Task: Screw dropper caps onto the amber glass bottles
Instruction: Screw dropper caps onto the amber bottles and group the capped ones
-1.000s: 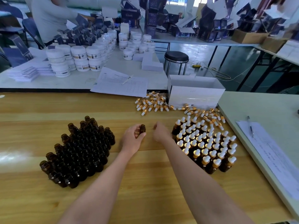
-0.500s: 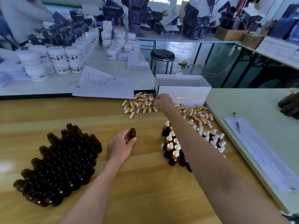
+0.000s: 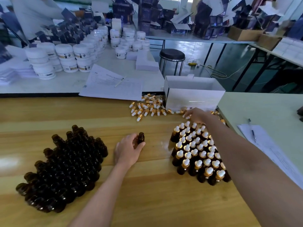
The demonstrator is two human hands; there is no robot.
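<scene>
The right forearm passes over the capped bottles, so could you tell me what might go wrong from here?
The forearm behind the right hand crosses low over the capped bottles and might topple the packed rows. The open bottle in the left hand stands uncapped, so a knock could tip it.

The wooden table (image 3: 147, 202) carries uncapped amber bottles (image 3: 65, 169), capped bottles (image 3: 196, 154), loose dropper caps (image 3: 147, 108) and a white box (image 3: 193, 99).

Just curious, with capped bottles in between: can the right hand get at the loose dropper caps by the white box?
Likely yes: the right hand is at the caps, its arm passing above the capped bottles.
</scene>
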